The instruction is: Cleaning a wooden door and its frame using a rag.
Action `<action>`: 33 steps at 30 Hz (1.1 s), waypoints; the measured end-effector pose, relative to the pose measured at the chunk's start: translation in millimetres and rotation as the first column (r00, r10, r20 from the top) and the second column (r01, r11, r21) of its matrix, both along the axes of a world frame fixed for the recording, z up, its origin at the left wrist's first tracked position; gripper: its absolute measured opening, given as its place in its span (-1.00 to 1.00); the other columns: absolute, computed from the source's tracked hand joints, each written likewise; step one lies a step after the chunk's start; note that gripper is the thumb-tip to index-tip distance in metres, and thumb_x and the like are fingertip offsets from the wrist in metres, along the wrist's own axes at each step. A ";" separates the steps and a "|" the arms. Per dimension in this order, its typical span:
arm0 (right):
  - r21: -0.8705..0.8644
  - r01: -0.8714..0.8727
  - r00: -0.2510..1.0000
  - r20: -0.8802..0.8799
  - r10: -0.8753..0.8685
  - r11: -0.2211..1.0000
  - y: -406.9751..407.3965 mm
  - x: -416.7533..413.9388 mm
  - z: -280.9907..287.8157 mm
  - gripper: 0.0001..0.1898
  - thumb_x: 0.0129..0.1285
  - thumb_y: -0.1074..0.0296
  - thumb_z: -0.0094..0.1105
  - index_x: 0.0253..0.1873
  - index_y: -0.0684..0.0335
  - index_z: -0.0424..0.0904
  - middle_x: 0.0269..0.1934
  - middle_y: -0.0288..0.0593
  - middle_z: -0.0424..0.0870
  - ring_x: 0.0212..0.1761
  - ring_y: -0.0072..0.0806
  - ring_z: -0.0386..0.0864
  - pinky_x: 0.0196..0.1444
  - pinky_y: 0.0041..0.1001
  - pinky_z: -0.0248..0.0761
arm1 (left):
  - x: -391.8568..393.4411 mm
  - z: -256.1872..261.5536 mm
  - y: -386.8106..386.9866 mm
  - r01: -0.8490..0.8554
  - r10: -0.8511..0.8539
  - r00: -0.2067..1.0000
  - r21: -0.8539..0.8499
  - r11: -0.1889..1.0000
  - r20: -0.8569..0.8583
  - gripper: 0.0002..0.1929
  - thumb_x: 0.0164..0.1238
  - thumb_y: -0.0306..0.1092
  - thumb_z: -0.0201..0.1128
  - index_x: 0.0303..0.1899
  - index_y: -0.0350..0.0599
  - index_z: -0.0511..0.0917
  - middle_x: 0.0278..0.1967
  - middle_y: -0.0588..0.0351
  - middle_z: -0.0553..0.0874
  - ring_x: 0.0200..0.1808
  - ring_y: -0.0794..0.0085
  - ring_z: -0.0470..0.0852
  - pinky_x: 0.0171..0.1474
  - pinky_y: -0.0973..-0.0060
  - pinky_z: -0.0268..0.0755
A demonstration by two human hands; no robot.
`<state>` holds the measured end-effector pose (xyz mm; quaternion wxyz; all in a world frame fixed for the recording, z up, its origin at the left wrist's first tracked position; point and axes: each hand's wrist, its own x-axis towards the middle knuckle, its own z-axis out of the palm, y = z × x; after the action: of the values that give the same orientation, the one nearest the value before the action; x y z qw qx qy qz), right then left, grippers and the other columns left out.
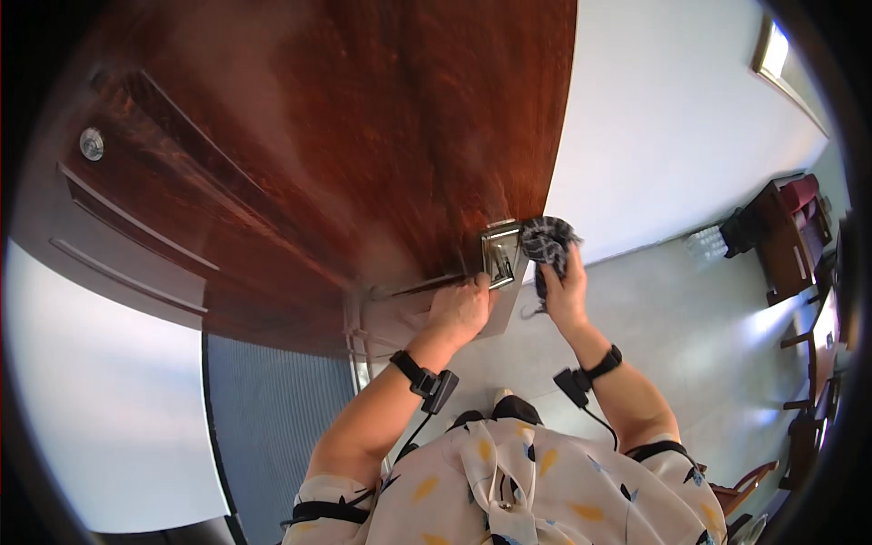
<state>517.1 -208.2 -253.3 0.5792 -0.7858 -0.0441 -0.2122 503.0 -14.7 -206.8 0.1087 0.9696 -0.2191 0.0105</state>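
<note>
A brown wood-grain door (381,136) with a glossy finish stands before me. On its edge side is a framed metal door handle plate (501,253). My left hand (462,312) is curled at the lower end of this plate, gripping the handle there; the fingers hide most of what they hold. Just right of the plate, my right hand (569,293) holds a bunched dark grey patterned cloth (548,242) between thumb and fingers. The cloth lies against the door's edge, and a loose end hangs below the hand.
A round metal door viewer (92,144) sits at the door's upper left. Below the door lies a blue-grey ribbed mat (272,409). A white wall (647,122) rises at right, with dark wooden furniture (783,238) and a wooden chair (746,487) farther off on the pale floor (667,327).
</note>
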 end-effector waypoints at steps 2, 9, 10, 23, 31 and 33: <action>-0.104 0.136 0.955 0.279 -0.103 0.985 18.5 -23.2 51.6 -0.35 0.02 0.69 0.17 0.30 0.32 0.34 0.09 0.00 0.52 0.15 -0.02 0.42 0.23 -0.22 0.29 | -2.3 -22.3 9.6 -0.001 0.007 0.995 -0.053 0.999 0.097 -0.73 0.42 -0.15 0.10 -0.30 -0.19 0.45 -0.43 -0.07 0.67 -0.40 0.13 0.70 -0.38 0.26 0.54; -0.742 0.353 0.770 0.576 0.274 0.569 79.8 -0.7 146.8 -0.59 -0.16 0.35 0.26 -0.08 -0.06 0.70 0.03 -0.31 0.57 0.21 -0.18 0.39 0.30 -0.12 0.23 | -23.3 -41.1 20.9 0.058 -0.046 0.964 -0.038 0.998 0.261 -0.67 0.35 -0.33 0.06 0.09 -0.24 0.40 -0.15 0.04 0.53 -0.06 0.21 0.52 -0.01 0.24 0.36; -0.748 0.348 0.767 0.573 0.287 0.565 84.3 3.1 128.9 -0.59 -0.16 0.35 0.26 -0.08 -0.06 0.70 0.03 -0.31 0.57 0.21 -0.18 0.39 0.30 -0.12 0.23 | -26.9 -43.6 23.0 0.076 -0.063 0.959 -0.036 0.996 0.275 -0.61 0.35 -0.34 0.05 0.16 -0.26 0.37 -0.14 0.05 0.52 -0.06 0.22 0.50 -0.02 0.23 0.34; -0.475 0.524 0.676 0.737 -0.006 0.707 48.7 -12.1 132.2 -0.54 -0.03 0.56 0.23 0.07 0.16 0.60 -0.05 0.04 0.59 0.04 -0.07 0.48 0.13 -0.20 0.32 | -51.5 -67.3 52.2 0.206 -0.175 0.956 -0.117 0.972 0.235 -0.38 0.30 -0.40 0.05 0.39 -0.30 0.14 0.11 -0.10 0.43 0.20 0.10 0.38 0.43 0.09 0.02; 0.281 -0.045 0.992 0.124 0.010 0.959 40.1 19.5 86.6 -0.75 0.43 0.22 0.02 -0.01 0.31 0.48 -0.22 -0.38 0.49 -0.17 -0.61 0.38 -0.10 -0.52 0.34 | -43.7 -26.5 26.6 0.106 -0.103 0.979 -0.007 0.994 0.178 -0.36 0.16 -0.24 0.34 0.20 -0.32 0.26 -0.08 -0.06 0.49 0.02 0.14 0.47 0.21 0.16 0.27; 0.339 -0.057 0.993 -0.076 0.088 0.939 29.1 3.1 36.4 -0.72 0.45 0.17 0.00 -0.06 0.31 0.47 -0.26 -0.36 0.50 -0.19 -0.60 0.41 -0.09 -0.50 0.37 | -40.0 -17.1 21.1 0.096 -0.090 0.970 -0.014 0.995 0.226 -0.40 0.13 -0.20 0.38 0.12 -0.29 0.31 -0.12 -0.08 0.50 -0.02 0.11 0.50 0.17 0.17 0.30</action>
<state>520.2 -179.1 -216.9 0.7138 -0.6819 -0.0100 -0.1592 463.1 6.4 -223.9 0.0955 0.9494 -0.2751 0.1177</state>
